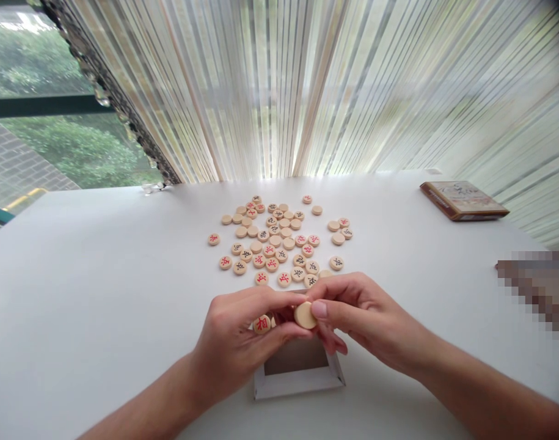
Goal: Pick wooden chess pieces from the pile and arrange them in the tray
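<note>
Both my hands meet over a small open white box (297, 382) near the table's front edge. My left hand (236, 342) is closed round a few round wooden chess pieces, one with a red character (261, 324) facing me. My right hand (361, 318) pinches a blank-faced wooden piece (305, 315) between thumb and fingers, right against the left hand's pieces. Beyond the hands, several loose wooden pieces (279, 241) with red or black characters lie scattered on the white table (100, 293).
A brown flat box (463, 200) lies at the table's far right. A blurred patch (540, 293) covers something at the right edge. Striped curtains hang behind the table, with a window at the left.
</note>
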